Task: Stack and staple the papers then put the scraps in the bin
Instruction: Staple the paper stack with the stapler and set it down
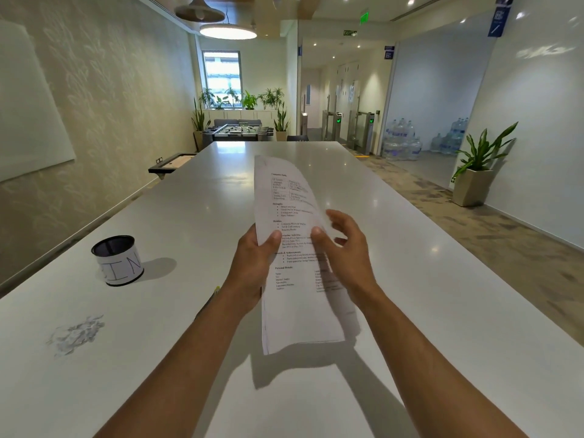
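Note:
A stack of printed white papers (295,298) is held upright above the white table (410,279), its top curling away from me. My left hand (252,267) grips the stack's left edge, thumb on the front page. My right hand (344,248) is at the right edge with its thumb on the page and its fingers spread and blurred. A small black bin (118,260) with a white label reading BIN stands at the left of the table. A pile of grey paper scraps (77,335) lies near the table's left front. Something small and yellow (216,290) peeks out beside my left wrist.
A narrow black side table (170,164) stands past the table's left edge. A foosball table (237,131) and potted plants are at the far end. Water bottles (403,142) and a planter (474,184) line the carpeted aisle on the right.

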Demonstrator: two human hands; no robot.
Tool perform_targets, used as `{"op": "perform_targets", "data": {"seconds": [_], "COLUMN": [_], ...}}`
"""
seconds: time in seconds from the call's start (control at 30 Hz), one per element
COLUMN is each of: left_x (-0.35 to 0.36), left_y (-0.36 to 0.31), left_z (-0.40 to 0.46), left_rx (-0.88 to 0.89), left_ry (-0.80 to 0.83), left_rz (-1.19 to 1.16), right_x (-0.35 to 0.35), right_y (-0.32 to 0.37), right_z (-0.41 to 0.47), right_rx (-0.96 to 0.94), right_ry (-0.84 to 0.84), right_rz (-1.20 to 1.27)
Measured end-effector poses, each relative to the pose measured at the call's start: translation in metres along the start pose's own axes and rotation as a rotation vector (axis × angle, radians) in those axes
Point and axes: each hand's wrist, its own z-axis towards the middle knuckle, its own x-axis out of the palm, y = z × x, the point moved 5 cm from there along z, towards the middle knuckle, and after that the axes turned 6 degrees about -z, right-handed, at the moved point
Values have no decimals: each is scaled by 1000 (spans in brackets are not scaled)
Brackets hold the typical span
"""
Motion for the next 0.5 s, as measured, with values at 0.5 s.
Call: {"op": "perform_targets", "data": {"seconds": [0.5], "left_x": [-20], "left_y": [61], "left_z": [34], "left_rx": [-162], "left_ry": [-125], "left_rz": [56], "right_x": [-52], "right_y": [-75], "right_z": [1], "right_rx": [371], "right_ry": [74], "right_rz": [-19]}}
